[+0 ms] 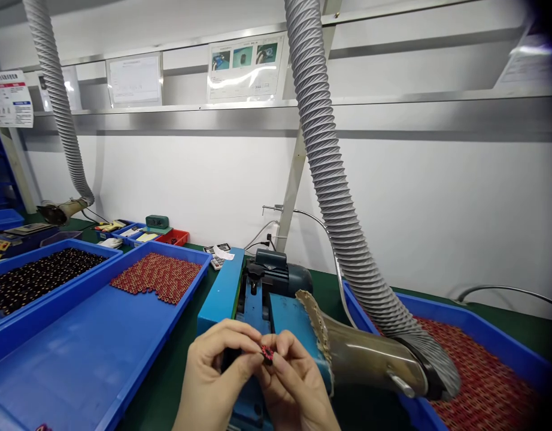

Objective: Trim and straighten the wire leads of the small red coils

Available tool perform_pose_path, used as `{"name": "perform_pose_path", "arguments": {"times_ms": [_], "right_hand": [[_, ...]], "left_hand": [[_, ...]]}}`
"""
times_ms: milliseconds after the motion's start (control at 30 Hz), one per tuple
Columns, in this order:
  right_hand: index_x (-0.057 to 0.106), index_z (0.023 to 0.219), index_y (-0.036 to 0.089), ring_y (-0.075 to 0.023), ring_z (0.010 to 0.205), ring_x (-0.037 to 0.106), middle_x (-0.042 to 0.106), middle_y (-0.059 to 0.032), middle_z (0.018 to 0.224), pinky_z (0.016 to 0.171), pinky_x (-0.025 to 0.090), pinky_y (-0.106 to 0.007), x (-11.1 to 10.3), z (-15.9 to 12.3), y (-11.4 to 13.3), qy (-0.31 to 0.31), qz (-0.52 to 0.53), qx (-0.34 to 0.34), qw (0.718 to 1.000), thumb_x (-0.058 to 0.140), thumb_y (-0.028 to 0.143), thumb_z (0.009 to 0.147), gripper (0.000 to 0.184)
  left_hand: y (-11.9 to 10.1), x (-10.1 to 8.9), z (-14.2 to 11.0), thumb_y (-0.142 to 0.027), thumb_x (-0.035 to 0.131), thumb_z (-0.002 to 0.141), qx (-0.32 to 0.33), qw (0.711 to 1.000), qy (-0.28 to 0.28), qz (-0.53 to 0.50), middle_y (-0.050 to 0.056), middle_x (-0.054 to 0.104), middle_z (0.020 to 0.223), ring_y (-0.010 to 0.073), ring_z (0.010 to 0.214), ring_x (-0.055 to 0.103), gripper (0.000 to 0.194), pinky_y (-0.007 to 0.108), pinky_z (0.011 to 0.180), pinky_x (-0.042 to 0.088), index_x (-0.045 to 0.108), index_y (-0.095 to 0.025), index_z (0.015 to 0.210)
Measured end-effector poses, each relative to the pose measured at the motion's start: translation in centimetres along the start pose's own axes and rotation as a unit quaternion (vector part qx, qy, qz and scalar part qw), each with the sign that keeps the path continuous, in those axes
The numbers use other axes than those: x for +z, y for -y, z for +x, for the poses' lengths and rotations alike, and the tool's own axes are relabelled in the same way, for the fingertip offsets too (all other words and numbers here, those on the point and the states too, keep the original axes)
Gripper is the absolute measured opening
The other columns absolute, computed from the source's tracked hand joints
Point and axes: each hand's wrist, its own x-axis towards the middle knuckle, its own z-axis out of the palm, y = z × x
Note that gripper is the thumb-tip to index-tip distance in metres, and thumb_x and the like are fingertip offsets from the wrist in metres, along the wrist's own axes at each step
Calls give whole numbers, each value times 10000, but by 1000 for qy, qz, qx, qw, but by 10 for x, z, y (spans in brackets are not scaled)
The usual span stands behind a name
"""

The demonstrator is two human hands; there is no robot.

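Observation:
My left hand and my right hand meet at the bottom centre, just in front of a small blue machine with a dark motor. Together their fingertips pinch one small red ring-shaped coil. Both hands are closed round it. A grey ribbed suction hose ends in a flattened nozzle right beside my right hand.
A blue tray on the left holds a patch of red coils. Farther left, another blue tray holds dark coils. At the right a blue bin is full of red coils. A second hose hangs at far left. White wall behind.

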Motion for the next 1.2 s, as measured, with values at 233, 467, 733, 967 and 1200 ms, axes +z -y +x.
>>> {"name": "perform_pose_path", "arguments": {"times_ms": [233,467,733,967,1200], "right_hand": [[637,679,151,-99,579,667,707,-13,673,575,550,-167,0,1,-1,53,11,40,998,878,153,668,242],[587,679,148,-102,553,637,682,-15,650,538,527,-182,0,-1,0,82,6,58,995,877,173,659,292],[614,689,162,-110,656,699,696,0,737,629,556,-177,0,-3,5,39,25,39,998,868,144,675,255],[638,653,174,-108,610,654,668,19,660,634,522,-208,3,-1,0,53,31,21,998,890,163,635,253],[651,631,174,-97,643,618,690,1,702,630,491,-177,1,-2,0,30,-26,16,999,913,156,598,265]], "left_hand": [[3,-5,0,-243,754,773,-2,998,19,-57,-5,699,685,124,736,635,113,168,728,502,729,-218,665],[3,-15,4,-279,740,795,2,998,-40,-48,-29,696,700,96,749,637,124,127,766,494,721,-232,681],[-18,-16,-7,-159,781,667,38,989,74,123,-17,700,1108,171,1064,622,254,203,945,415,765,-336,849],[-25,-6,-8,-50,662,657,5,971,87,223,10,692,1154,212,1090,622,297,288,965,400,743,-307,783],[-12,-8,-4,-204,711,716,2,990,31,138,28,713,1000,207,992,625,101,270,887,431,737,-271,646]]}}
